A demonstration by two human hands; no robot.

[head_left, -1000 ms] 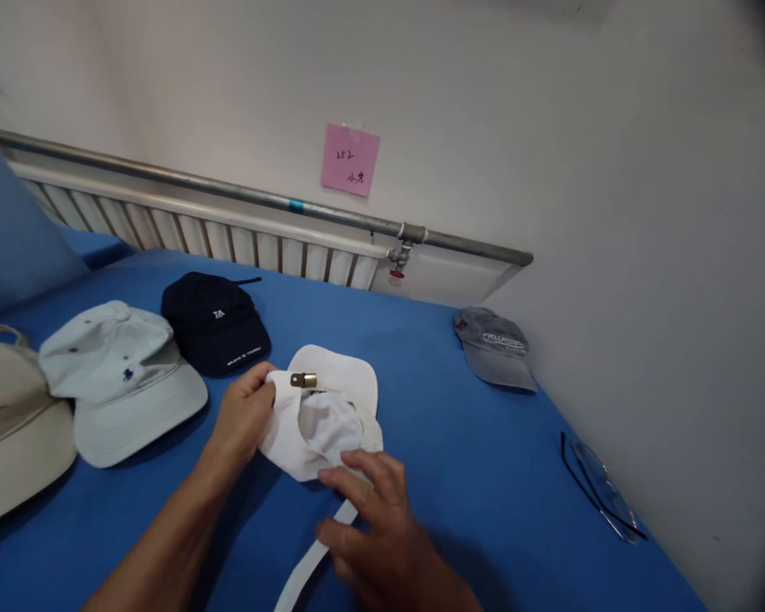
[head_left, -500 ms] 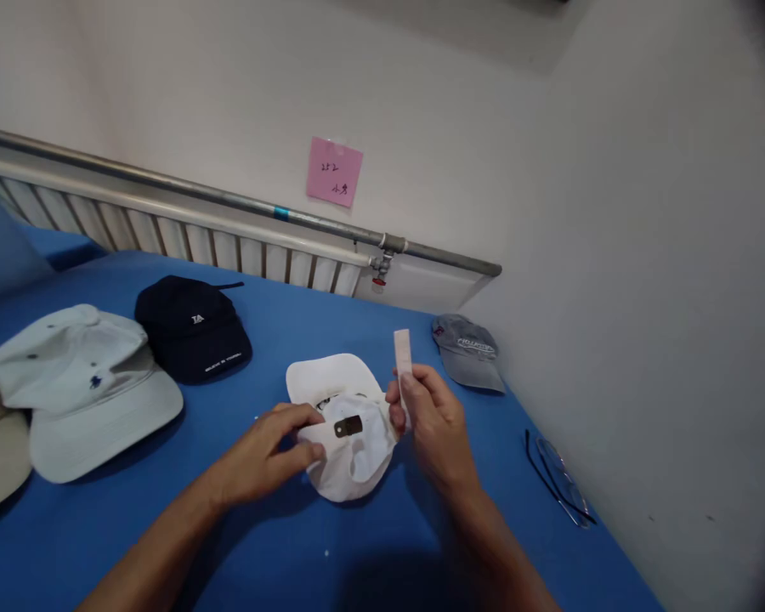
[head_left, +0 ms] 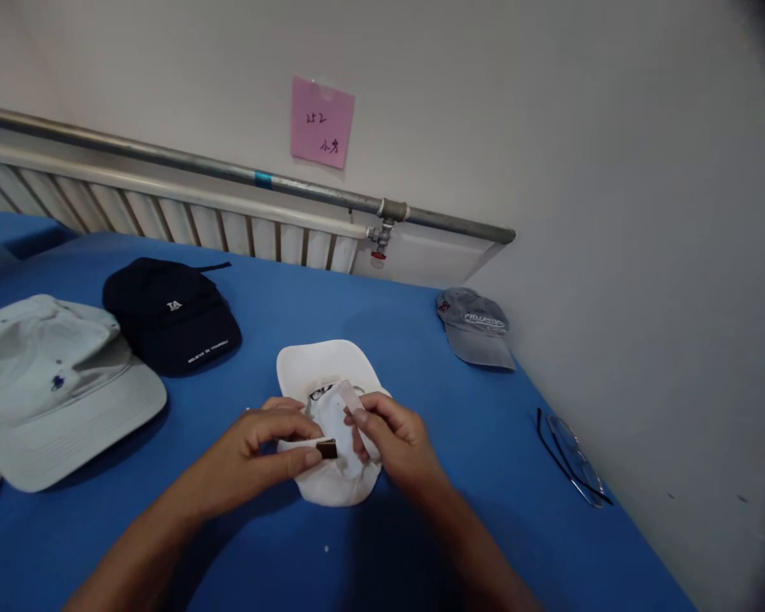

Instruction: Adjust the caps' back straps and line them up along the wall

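Between hands point(head_left: 261, 452) point(head_left: 403, 440), white cap point(head_left: 326, 361): buckle end point(head_left: 327, 449) in left pinch, strap point(head_left: 352, 398) in right.

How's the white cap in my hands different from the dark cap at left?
Your left hand and right hand hold the white cap; the dark cap lies unheld on the blue surface. The white cap's brim points away, the dark cap's toward you. The white cap shows its inside, the dark cap its outside. Both have brims.
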